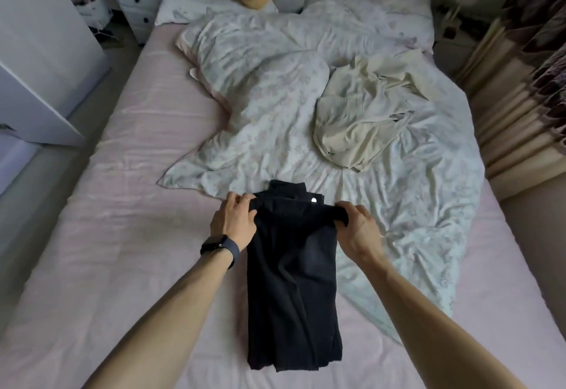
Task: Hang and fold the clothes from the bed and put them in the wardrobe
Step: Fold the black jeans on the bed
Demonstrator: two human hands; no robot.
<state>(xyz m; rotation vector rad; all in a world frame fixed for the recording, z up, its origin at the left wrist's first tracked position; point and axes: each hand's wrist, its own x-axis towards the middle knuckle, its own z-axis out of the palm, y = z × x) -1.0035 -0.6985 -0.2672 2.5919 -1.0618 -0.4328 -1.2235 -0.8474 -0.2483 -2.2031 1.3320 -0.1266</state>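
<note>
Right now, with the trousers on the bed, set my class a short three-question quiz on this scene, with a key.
1. True or false: the left hand and the right hand both grip the trousers.
2. Where does the cream garment lie? A on the floor; B on the duvet; C on the drawers.
3. Fill in: the watch is on the ___ wrist.

Key: 1 true; 2 B; 3 left.
</note>
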